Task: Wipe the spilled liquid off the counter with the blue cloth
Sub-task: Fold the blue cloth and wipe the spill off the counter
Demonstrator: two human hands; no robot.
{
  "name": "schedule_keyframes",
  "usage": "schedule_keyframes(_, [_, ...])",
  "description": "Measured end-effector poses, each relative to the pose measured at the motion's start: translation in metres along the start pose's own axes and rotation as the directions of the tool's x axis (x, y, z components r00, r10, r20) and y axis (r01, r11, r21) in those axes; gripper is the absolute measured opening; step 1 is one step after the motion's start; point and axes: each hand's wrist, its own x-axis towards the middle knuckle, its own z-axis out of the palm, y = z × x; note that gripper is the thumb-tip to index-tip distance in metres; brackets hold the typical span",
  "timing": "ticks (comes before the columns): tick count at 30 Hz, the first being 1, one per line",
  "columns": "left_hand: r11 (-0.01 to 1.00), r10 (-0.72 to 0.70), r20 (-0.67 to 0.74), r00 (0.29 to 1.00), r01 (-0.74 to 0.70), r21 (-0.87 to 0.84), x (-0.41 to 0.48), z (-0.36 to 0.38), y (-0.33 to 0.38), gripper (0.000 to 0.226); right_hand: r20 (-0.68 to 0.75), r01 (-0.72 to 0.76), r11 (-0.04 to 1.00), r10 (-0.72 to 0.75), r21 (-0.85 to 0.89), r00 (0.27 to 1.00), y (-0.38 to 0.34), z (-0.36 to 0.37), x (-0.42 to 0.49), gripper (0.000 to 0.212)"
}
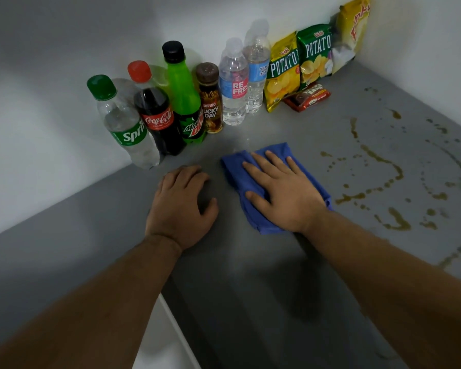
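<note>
A folded blue cloth lies flat on the grey counter, near its middle. My right hand presses down on the cloth with fingers spread, covering most of it. My left hand rests on the bare counter just left of the cloth, fingers curled, holding nothing. Brownish spilled liquid runs in streaks and drops over the counter's right part, starting a short way right of the cloth.
Several drink bottles stand in a row along the back wall. Chip bags and a red snack pack lean in the back right corner. The counter's edge drops off at the lower left.
</note>
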Motion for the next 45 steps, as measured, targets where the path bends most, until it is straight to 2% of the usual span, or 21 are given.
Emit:
schedule_keyframes(3, [1.000, -0.008, 0.007, 1.000, 0.008, 0.016, 0.000, 0.000, 0.000, 0.055, -0.018, -0.008, 1.000, 0.008, 0.028, 1.000, 0.025, -0.005, -0.014, 0.066])
schedule_keyframes(7, [1.000, -0.015, 0.024, 1.000, 0.014, 0.023, 0.000, 0.000, 0.002, 0.057, -0.042, -0.167, 0.986, 0.166, -0.015, 0.985, 0.033, -0.007, 0.009, 0.068])
schedule_keyframes(11, [0.999, -0.022, 0.048, 0.999, 0.021, 0.027, 0.000, -0.003, 0.005, 0.058, -0.049, -0.291, 0.957, 0.291, 0.018, 0.955, 0.013, -0.002, 0.026, 0.066])
schedule_keyframes(13, [1.000, -0.026, 0.049, 0.998, 0.025, 0.016, 0.000, -0.005, 0.007, 0.059, -0.040, -0.263, 0.964, 0.264, 0.026, 0.964, 0.001, 0.001, 0.014, 0.068])
schedule_keyframes(16, [1.000, -0.030, 0.052, 0.998, 0.030, 0.006, -0.001, -0.008, 0.010, 0.059, -0.036, -0.134, 0.991, 0.135, 0.024, 0.990, -0.014, 0.005, -0.032, 0.068])
schedule_keyframes(19, [1.000, -0.018, 0.051, 0.999, 0.018, 0.003, -0.002, -0.009, 0.011, 0.058, -0.036, -0.053, 0.998, 0.053, 0.025, 0.998, -0.002, 0.010, -0.083, 0.065])
schedule_keyframes(23, [1.000, 0.005, 0.055, 0.998, -0.006, 0.024, -0.004, -0.009, 0.013, 0.059, -0.041, -0.140, 0.990, 0.141, 0.022, 0.989, 0.035, 0.002, -0.100, 0.065])
schedule_keyframes(28, [0.993, 0.015, 0.069, 0.998, -0.023, 0.116, -0.006, -0.011, 0.018, 0.063, -0.046, -0.281, 0.959, 0.282, 0.023, 0.958, 0.019, 0.006, -0.083, 0.065])
schedule_keyframes(32, [0.988, 0.018, 0.065, 0.998, -0.027, 0.151, -0.010, -0.016, 0.036, 0.064, -0.040, -0.207, 0.977, 0.209, 0.042, 0.977, -0.011, 0.015, -0.120, 0.067])
schedule_keyframes(36, [0.991, 0.095, 0.027, 0.995, -0.097, 0.088, -0.029, -0.013, 0.085, 0.055, -0.048, -0.078, 0.996, 0.081, 0.051, 0.996, -0.007, 0.022, -0.177, 0.061])
schedule_keyframes(38, [0.996, 0.086, -0.002, 0.996, -0.086, 0.009, -0.050, -0.006, 0.114, 0.048, -0.050, -0.056, 0.997, 0.059, 0.060, 0.997, 0.013, 0.019, -0.190, 0.060])
schedule_keyframes(42, [0.991, -0.043, -0.050, 0.998, 0.036, -0.128, -0.100, 0.013, 0.166, 0.038, -0.039, -0.133, 0.990, 0.135, 0.050, 0.990, 0.033, 0.012, -0.174, 0.060])
schedule_keyframes(45, [0.986, -0.090, -0.038, 0.995, 0.083, -0.146, -0.131, 0.027, 0.186, 0.039, -0.034, -0.214, 0.976, 0.215, 0.036, 0.976, 0.022, 0.014, -0.166, 0.063])
